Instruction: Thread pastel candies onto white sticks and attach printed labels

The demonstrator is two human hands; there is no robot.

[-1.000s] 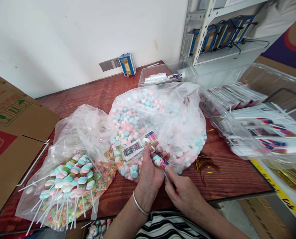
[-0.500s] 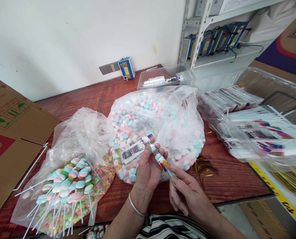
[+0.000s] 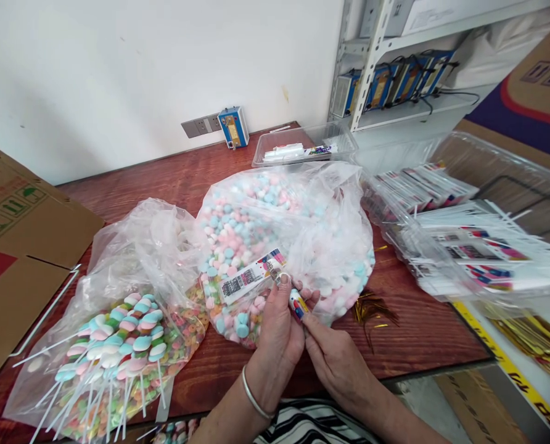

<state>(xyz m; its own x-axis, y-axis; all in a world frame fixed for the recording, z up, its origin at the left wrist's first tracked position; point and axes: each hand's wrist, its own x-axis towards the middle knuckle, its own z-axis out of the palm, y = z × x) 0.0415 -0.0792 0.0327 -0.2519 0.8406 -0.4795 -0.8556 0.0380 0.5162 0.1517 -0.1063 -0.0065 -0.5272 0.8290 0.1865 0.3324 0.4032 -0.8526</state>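
Candy stick point(image 3: 297, 304) gripped by both our hands, part-sleeved in its printed wrapper point(image 3: 251, 281).
Left hand point(image 3: 277, 330) pinches wrapper; right hand point(image 3: 337, 364) grips the stick below; candy bag point(image 3: 284, 240) just beyond.

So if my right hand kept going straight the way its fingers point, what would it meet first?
The right hand points up and left at the wrapped candy stick pinched in the left hand; it seems to touch it already. Beyond lies the bag of pastel candies.

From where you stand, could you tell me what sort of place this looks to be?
Probably a small sweets-packing workroom. A wooden table bears an open bag of loose pastel candies, a bag of candy skewers and a clear tray of printed sleeves; the left hand and right hand sleeve one skewer.
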